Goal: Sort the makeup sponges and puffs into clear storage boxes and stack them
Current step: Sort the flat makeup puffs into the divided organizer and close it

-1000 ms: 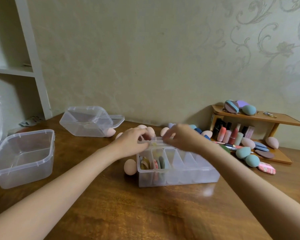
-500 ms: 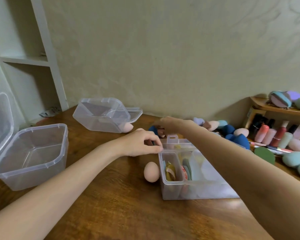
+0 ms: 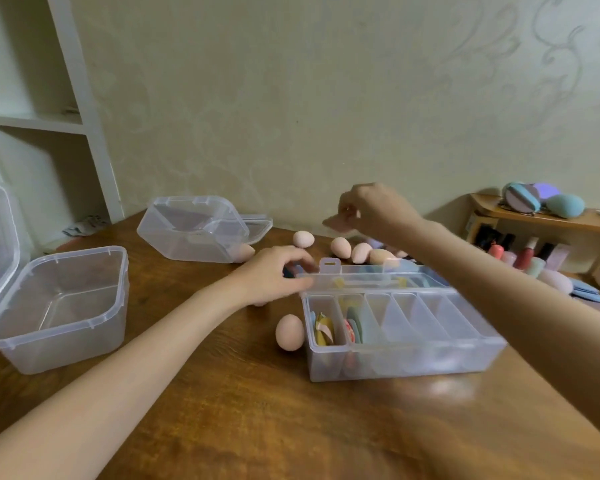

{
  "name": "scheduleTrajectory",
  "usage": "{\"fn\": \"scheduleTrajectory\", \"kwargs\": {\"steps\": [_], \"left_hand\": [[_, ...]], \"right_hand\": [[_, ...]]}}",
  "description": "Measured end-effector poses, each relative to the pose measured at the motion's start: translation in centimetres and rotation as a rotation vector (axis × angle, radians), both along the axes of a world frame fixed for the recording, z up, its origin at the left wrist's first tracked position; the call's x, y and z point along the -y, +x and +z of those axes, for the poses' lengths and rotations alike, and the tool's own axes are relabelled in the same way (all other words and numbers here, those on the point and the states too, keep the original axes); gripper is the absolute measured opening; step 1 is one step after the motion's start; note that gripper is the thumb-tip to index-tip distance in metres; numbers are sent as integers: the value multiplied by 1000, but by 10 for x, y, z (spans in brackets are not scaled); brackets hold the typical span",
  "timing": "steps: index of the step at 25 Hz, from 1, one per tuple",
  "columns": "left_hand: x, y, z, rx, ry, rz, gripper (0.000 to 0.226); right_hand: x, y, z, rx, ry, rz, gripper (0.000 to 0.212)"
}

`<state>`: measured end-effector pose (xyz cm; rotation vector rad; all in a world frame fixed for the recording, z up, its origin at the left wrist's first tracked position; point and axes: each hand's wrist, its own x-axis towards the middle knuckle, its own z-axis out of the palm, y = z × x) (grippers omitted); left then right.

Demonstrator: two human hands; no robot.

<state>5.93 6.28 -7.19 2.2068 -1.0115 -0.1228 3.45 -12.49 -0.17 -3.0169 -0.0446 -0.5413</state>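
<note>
Right hand [image 3: 371, 209] pinches a pink puff [image 3: 336, 224] above the divided box [image 3: 400, 355]; left hand [image 3: 274, 275] grips its lid [image 3: 354, 279]; a slip could drop the lid shut.

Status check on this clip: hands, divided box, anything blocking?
Left hand grips lid of clear divided box. Right hand pinches pinkish flat puff, raised. Peach egg sponge against box's left wall.
</note>
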Motion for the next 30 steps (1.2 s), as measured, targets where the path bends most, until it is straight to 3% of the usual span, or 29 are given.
{"fn": "scheduleTrajectory", "kwargs": {"steps": [2, 5, 8, 11, 13, 19, 23, 27, 30], "left_hand": [[10, -15, 4, -2, -85, 17, 24], [25, -39, 7, 6, 6, -97, 25], [32, -50, 7, 31, 150, -170, 26], [32, -56, 9, 40, 157, -162, 23], [30, -58, 15, 31, 123, -153, 20], [17, -51, 32, -32, 250, -192, 19], [32, -57, 28, 1, 168, -201, 18], [43, -46, 17, 36, 175, -208, 20], [43, -35, 9, 37, 144, -182, 22]], "right_hand": [[9, -37, 14, -6, 209, -30, 27], [13, -88, 16, -195, 445, -92, 28], [3, -116, -4, -210, 315, -132, 27], [-9, -124, -37, -193, 188, -108, 19], [-12, -125, -52, -193, 216, -84, 8], [-2, -120, -54, -268, 314, -2, 19], [11, -114, -45, -267, 396, -26, 19], [41, -72, -17, -97, 382, -129, 22], [60, -16, -18, -143, 274, -192, 25]]}}
